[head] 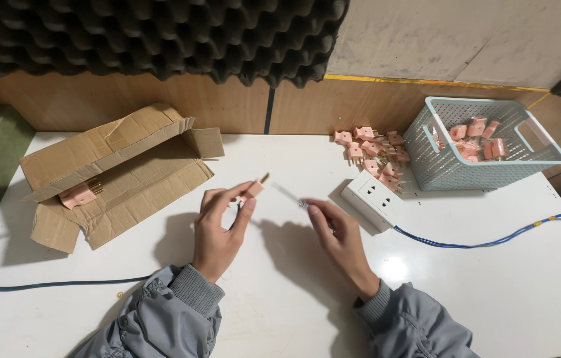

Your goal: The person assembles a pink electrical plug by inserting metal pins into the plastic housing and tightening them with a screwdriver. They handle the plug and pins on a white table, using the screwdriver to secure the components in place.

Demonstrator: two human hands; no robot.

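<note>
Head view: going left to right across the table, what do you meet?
Cardboard box → left hand holding a pink plug → right hand with a thin tool → white socket block → loose pink plugs → basket.

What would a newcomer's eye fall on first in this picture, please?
Probably the two hands at the centre of the white table: the left hand holds up a pink plug, and the right hand pinches a thin screwdriver. Next, the heap of pink plugs beside the pale blue basket at the back right, and the open cardboard box on the left.
</note>
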